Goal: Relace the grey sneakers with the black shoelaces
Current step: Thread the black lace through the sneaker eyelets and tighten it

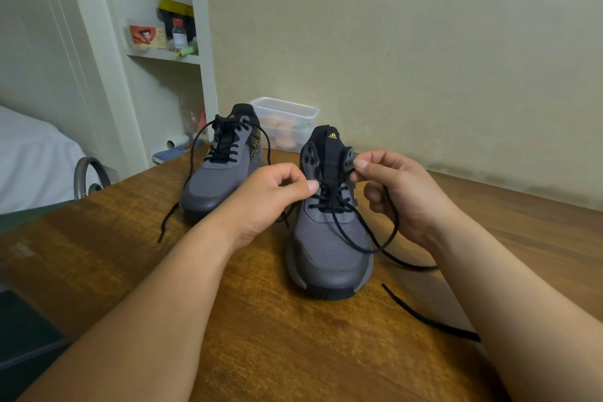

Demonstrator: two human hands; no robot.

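Observation:
Two grey sneakers stand on the wooden table [137,238], toes toward me. The near sneaker [329,251] is laced over its lower eyelets with a black shoelace [388,238]; its upper eyelets are bare. My left hand [270,202] pinches the left eyelet flap of this shoe. My right hand [398,189] pinches the lace at the right upper eyelet, and a loop of it hangs below the hand. The lace's loose end trails across the table at the right. The far sneaker [222,170] is laced up to its tongue, with long loose lace ends [192,160].
A clear plastic box [287,121] with pale round items stands behind the shoes against the wall. White shelves [169,55] with bottles and packets stand at the back left. A bed [29,157] and a metal ring lie beyond the table's left edge.

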